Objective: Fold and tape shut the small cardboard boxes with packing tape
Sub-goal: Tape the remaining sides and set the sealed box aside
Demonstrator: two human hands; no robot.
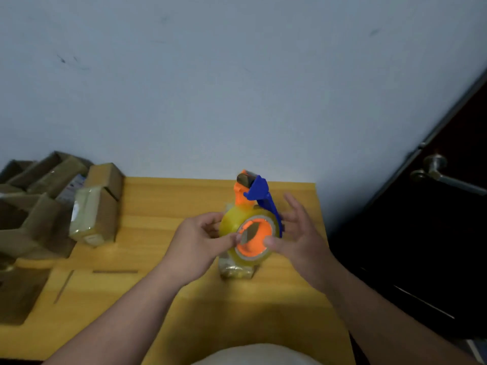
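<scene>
— While folded cardboard boxes (47, 196) crowd the far left edge of a yellow wooden table (163, 206), what sits closest to the middle?

— One taped box (92, 216), glossy with packing tape, stands upright just beside the heap. Two thin strips (114, 271) lie flat on the tabletop in front of it.

— And the hands?

— Left hand (200, 241) holds the tape dispenser (250, 222) above the table's centre, fingers curled against the yellowish roll, thumb pressed at the edge of the orange hub. Beneath the dispenser, a small tape-wrapped box (237, 271) rests on the wood, mostly hidden.

— Right side?

— Right hand (297, 233) meets the dispenser from the other side: thumb on the hub's rim, remaining fingers spread and straight behind the blue handle. Farther right, a dark door (421, 259) carries a metal lever handle (442, 172).
</scene>
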